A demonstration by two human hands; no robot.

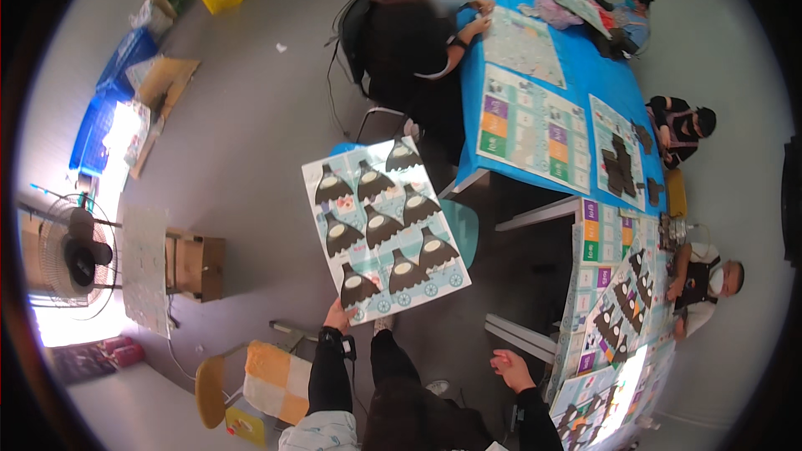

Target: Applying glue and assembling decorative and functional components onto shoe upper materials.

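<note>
My left hand [338, 316] grips the near left corner of a large, light-coloured printed board [455, 279]. The board is held tilted out in front of me, above the floor. Several dark, bell-shaped pieces [382, 227] with scalloped lower edges and pale ovals lie on it in rows. Printed wheels show along its near edge. Off to the right, my right hand [511, 369] is held in the air with its fingers loosely apart and nothing in them. It is nearest to the white table leg and the side table.
A blue-covered table [601, 83] bears printed sheets, with a seated person [409, 33] at its left side. More people work along its right. A side table [589, 284] holds another board of dark pieces [622, 305]. At left are a fan [79, 255], a chair [271, 384] and crates [125, 58].
</note>
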